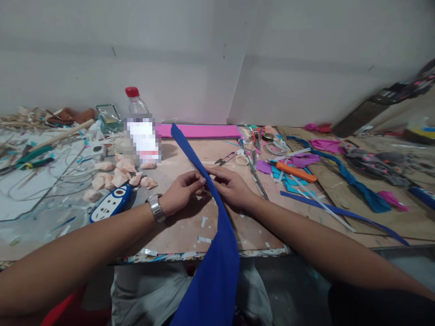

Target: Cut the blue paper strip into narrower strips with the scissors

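A long strip of blue crepe-like paper (220, 253) runs from above the table down over its front edge toward my lap. My left hand (185, 190) pinches the strip's narrow part between thumb and fingers; a metal watch is on that wrist. From the other side my right hand (229, 185) closes on the same part, its fingertips mostly behind the strip. Beyond the hands the strip's far end is narrow and folded or gathered; toward me it spreads wide and flat.
Peach paper pieces (124, 172), a blue and white power strip (112, 203) and a red-capped bottle (136, 102) lie left. An orange cutter (295, 171), scissors (258, 179), a tape roll (242, 160) and coloured scraps are at right. Folded pink paper (204, 131) lies by the wall.
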Demonstrator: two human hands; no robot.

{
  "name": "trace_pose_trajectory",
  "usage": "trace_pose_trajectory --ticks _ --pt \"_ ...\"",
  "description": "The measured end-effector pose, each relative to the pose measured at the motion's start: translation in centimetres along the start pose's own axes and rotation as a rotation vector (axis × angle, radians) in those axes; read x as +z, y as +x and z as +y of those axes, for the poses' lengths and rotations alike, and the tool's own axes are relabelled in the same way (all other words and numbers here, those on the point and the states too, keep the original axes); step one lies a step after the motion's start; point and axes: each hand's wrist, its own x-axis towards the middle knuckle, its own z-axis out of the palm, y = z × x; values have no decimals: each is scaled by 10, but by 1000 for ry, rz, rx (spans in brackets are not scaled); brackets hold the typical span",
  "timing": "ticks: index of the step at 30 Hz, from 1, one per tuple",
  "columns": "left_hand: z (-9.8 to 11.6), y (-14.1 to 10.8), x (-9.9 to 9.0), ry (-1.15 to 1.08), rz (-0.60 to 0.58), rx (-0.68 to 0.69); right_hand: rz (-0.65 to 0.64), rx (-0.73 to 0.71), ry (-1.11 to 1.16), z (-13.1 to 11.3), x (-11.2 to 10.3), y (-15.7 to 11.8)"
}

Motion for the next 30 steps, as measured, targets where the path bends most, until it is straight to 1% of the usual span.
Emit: trace_pose_trajectory --ticks 2,4,8,10,13,18,21,23,25,30 --pt "0 1 0 -13 4 -5 -27 -51 -14 -1 -1 0" --pt "0 1 0 -22 3 -12 -10 -53 -28 0 -2 1" --pt "1 2 0 -29 1 -17 69 -4 -80 4 -3 1" --pt "1 1 0 -28 1 -15 101 37 -61 5 -2 0" --pt "1 1 0 -27 -13 -7 107 67 -17 3 -1 0" --pt "2 1 0 -22 -28 13 -2 -57 -49 -6 -5 1" --pt "2 1 -1 -14 -10 22 -95 -92 27 -8 -10 0" --pt "1 2 -2 -12 7 25 -154 -57 119 -9 -12 0" --pt "1 2 -3 -8 22 21 -186 3 206 -8 -11 -2" --pt "1 3 -3 11 46 15 -188 106 331 -5 -7 -3"
